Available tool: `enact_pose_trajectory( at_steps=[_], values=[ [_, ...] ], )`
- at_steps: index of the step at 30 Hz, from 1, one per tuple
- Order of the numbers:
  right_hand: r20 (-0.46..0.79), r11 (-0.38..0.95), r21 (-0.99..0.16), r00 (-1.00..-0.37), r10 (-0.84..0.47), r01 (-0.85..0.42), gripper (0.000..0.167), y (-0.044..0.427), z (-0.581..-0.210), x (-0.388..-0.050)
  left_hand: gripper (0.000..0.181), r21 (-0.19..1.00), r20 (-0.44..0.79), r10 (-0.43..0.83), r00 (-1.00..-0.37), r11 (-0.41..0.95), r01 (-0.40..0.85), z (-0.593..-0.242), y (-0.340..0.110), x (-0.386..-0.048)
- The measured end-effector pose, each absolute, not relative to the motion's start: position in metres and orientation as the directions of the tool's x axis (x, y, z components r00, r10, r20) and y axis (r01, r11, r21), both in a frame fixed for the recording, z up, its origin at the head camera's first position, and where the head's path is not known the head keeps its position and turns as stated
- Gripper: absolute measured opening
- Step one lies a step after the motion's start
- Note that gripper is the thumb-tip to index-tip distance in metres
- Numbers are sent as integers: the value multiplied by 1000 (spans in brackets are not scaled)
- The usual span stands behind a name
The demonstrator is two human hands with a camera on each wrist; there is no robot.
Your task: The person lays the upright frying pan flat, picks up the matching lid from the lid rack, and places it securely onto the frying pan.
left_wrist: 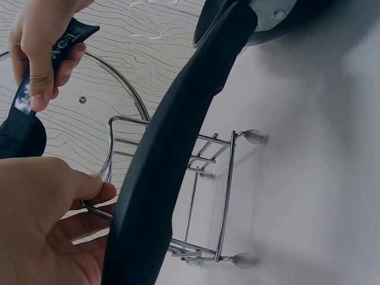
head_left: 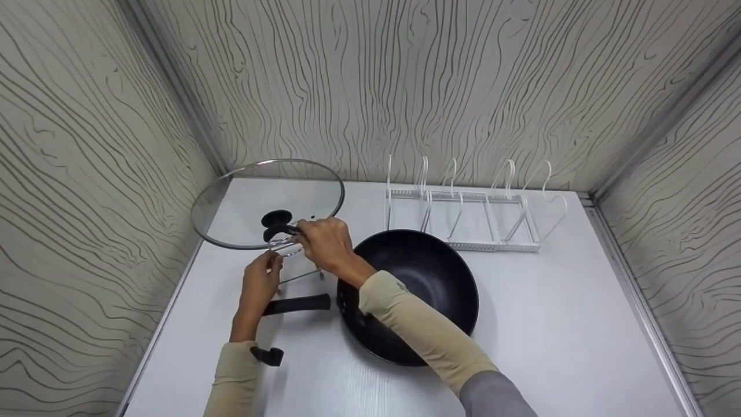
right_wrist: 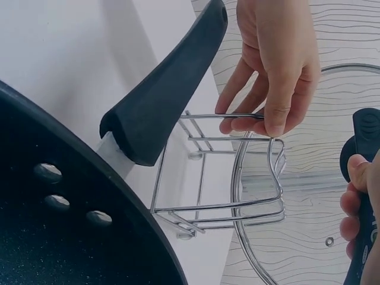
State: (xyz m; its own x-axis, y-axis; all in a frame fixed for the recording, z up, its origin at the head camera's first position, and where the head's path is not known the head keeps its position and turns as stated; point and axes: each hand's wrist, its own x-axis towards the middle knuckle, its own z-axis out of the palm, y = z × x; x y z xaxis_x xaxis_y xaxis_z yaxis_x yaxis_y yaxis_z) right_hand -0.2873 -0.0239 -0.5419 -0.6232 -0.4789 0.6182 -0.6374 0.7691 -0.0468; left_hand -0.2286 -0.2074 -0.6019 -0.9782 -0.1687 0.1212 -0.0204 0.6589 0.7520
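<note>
My left hand [head_left: 260,281] pinches the upper bent wire of a chrome wire lid rack [right_wrist: 237,205], whose feet [left_wrist: 245,260] have clear rubber tips. My right hand [head_left: 325,242] grips the black lettered handle [head_left: 281,231] of a large glass lid [head_left: 249,194]. The lid is tilted up behind the rack, its metal rim passing close behind the wires; whether they touch I cannot tell. A black wok [head_left: 440,284] sits below my right forearm. Its handle [head_left: 301,303] points left, in front of the rack and beside my left wrist.
A white dish rack [head_left: 492,248] with several upright loops stands at the back right of the white table [head_left: 556,324]. Wood-patterned panels [head_left: 370,87] enclose the back and both sides. A black strap [head_left: 267,355] is around my left wrist.
</note>
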Motion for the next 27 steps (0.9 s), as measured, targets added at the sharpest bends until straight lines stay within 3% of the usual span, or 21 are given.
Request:
enact_pose_trajectory(
  at_steps=[18, 27],
  values=[
    [678, 744, -44, -567, -468, -667, 31, -14, -523, -284, 15, 756, 170, -148, -974, 654, 32, -605, -209, -230],
    [709, 727, -68, -546, -447, -683, 31, -9, -514, -282, 19, 756, 117, -158, -980, 655, -16, -602, -207, -229]
  ],
)
